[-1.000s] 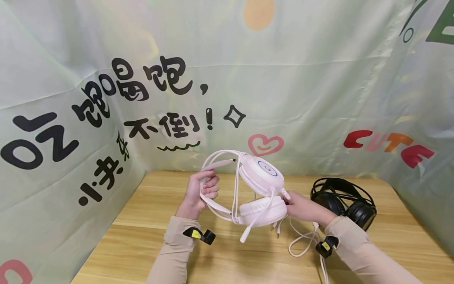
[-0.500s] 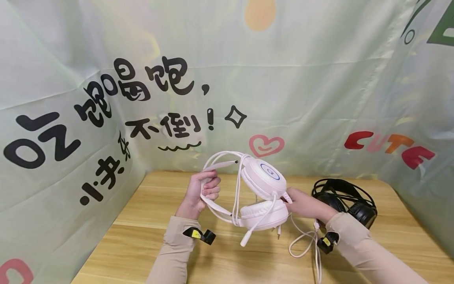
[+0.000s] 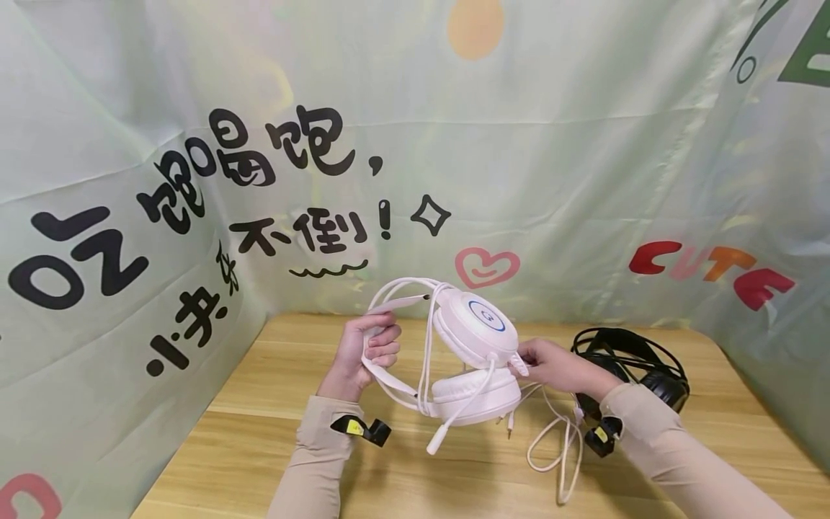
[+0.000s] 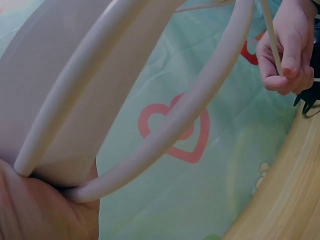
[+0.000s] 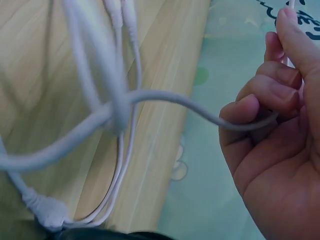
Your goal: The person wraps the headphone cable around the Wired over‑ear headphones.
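A white headset (image 3: 476, 393) is held up over the wooden table, ear cups to the right and headband to the left. My left hand (image 3: 366, 353) grips its headband, fingers curled round it. Beside the ear cups, my right hand (image 3: 551, 364) holds the headset's white cable (image 5: 170, 97), which runs in between the curled fingers in the right wrist view. Strands of cable are wound around the headband ends. The microphone boom (image 3: 447, 425) points down toward me. Thin plugs (image 3: 509, 424) dangle under the lower cup, and a loose cable loop hangs below my right hand.
A black headset (image 3: 668, 389) lies at the table's right side, partly behind my right forearm. The wooden table (image 3: 259, 440) ends at a printed cloth backdrop (image 3: 551, 166) behind and on both sides. A small device is strapped on each wrist.
My right hand shifts slightly, and the cable that ran off the bottom edge is drawn up, its loop now fully in view. The white headset moves a little left and down, still in my left hand.
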Tool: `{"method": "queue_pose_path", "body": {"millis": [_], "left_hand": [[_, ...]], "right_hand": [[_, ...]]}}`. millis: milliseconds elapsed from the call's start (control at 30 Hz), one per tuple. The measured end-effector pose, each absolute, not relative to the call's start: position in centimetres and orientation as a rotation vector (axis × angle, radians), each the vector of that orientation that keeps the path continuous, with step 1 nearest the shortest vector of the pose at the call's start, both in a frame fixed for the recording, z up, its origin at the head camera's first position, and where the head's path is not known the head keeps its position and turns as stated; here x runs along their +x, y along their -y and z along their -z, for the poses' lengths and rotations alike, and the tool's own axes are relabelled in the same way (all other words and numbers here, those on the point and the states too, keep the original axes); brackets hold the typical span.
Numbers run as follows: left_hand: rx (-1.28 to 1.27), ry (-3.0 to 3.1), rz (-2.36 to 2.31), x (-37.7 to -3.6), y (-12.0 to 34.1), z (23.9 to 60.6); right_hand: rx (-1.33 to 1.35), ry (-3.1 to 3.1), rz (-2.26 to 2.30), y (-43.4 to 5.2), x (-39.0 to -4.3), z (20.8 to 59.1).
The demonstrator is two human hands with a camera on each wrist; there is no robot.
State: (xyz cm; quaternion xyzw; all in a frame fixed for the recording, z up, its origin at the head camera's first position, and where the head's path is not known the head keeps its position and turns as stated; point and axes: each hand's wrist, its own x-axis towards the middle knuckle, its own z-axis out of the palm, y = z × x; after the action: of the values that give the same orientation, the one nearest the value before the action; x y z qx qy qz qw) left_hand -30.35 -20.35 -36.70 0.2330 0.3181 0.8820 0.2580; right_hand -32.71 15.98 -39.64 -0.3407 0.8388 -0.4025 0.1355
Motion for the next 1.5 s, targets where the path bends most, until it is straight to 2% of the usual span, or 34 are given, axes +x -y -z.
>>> {"method": "queue_pose_path", "body": {"millis": [1000, 1500], "left_hand": [[0.730, -0.630, -2.435, -30.0, 22.6, 35.7], [0.764, -0.525, -2.448, -29.5, 24.6, 34.9]], "right_hand": [[-1.036, -2.385, 1.165, -18.0, -33.6, 41.7], [-0.959, -2.474, 1.036, -17.5, -34.0, 41.2]]}}
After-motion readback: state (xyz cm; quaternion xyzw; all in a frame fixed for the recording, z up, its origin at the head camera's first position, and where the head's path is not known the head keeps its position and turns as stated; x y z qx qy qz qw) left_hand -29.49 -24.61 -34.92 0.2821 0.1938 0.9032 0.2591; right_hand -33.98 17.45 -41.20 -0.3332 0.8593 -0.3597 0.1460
